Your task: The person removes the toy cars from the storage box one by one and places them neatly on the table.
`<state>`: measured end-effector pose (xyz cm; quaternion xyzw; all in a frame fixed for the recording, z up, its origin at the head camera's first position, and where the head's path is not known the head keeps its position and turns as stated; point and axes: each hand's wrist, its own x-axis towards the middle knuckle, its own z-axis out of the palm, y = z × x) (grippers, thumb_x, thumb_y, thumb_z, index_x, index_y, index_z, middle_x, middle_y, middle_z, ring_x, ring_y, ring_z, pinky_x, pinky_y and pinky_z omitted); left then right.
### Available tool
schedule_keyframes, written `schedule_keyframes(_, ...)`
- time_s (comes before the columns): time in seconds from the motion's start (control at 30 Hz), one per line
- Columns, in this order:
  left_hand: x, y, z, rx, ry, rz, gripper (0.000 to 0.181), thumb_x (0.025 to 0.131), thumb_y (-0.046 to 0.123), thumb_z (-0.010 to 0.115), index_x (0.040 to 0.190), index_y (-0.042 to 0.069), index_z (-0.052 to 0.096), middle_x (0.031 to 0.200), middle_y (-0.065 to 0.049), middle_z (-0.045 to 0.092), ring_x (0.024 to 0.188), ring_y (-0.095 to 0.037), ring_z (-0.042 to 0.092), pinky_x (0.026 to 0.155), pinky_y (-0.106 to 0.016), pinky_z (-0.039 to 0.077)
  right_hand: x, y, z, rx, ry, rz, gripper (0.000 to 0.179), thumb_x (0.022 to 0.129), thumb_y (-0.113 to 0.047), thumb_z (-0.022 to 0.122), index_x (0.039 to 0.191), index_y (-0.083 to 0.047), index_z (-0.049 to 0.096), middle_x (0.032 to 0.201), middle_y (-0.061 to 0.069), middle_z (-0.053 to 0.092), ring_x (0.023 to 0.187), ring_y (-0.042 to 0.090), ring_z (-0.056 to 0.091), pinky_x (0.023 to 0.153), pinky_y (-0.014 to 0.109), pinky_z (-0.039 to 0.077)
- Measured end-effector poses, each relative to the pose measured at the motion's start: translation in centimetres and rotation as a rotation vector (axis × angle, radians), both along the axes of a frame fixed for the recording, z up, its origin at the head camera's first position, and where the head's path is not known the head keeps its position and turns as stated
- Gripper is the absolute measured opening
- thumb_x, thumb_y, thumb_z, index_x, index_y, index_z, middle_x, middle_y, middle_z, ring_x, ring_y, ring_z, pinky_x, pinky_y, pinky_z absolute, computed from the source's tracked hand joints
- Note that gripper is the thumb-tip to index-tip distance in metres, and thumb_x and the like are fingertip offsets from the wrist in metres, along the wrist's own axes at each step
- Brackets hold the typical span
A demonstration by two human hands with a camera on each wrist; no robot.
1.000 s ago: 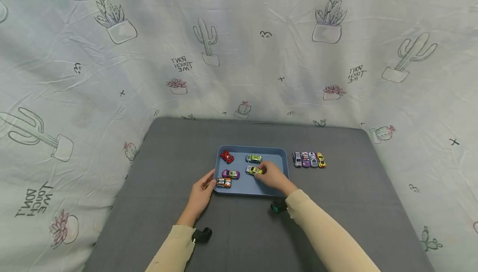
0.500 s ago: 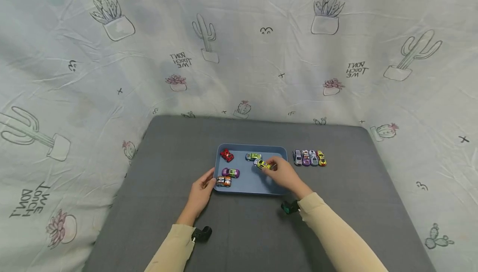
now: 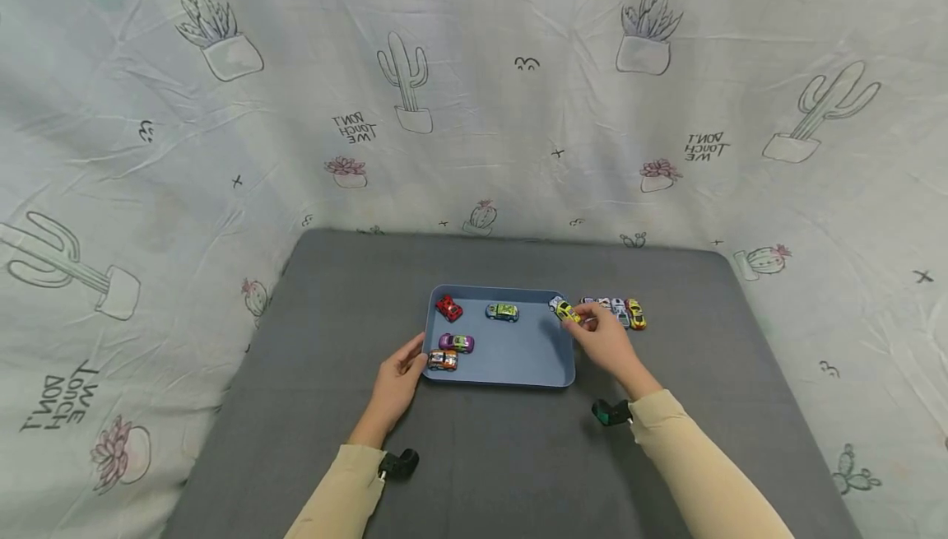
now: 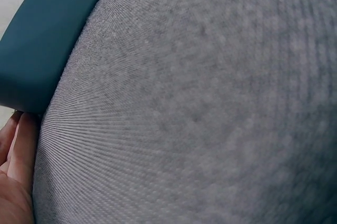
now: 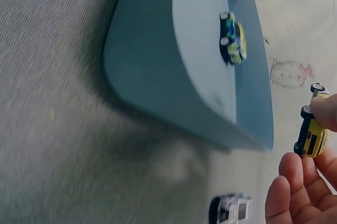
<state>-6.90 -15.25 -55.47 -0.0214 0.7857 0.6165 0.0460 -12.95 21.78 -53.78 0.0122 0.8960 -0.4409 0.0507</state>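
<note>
A yellow toy car (image 3: 566, 309) with a white and blue front is pinched between the thumb and fingers of my right hand (image 3: 603, 341), above the right rim of the blue tray (image 3: 522, 358). In the right wrist view the toy car (image 5: 314, 132) hangs tilted in the fingertips, off the surface. My left hand (image 3: 396, 383) touches the tray's left side near the front corner; its fingers look straight in the left wrist view. Inside the tray lie a red toy car (image 3: 448, 307), a green toy car (image 3: 502, 312), a purple toy car (image 3: 456, 343) and an orange toy car (image 3: 443, 360).
Right of the tray, several toy cars stand side by side in a row, partly hidden by my right hand; a yellow and red car (image 3: 636, 314) ends it. Grey cloth (image 3: 489, 457) covers the table. A cactus-print curtain (image 3: 474, 111) hangs behind it.
My right hand has lifted the yellow toy car from the tray floor and carried it right, to above the right rim. The left hand has stayed at the tray's left side.
</note>
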Motion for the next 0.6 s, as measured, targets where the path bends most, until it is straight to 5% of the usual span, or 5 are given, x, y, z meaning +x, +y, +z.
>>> schedule_keyframes(0.6,0.1,0.0,0.1,0.014,0.002,0.001,0.043,0.101,0.014,0.054,0.143,0.006,0.048,0.140,-0.020,0.049,0.128,-0.030,0.047,0.104,-0.047,0.039,0.7,5.4,-2.8,-0.075,0.053,-0.300,0.047,0.094,-0.039,0.064,0.119,0.001,0.059,0.105,0.016,0.061,0.092,0.022,0.057,0.069,0.019,0.046)
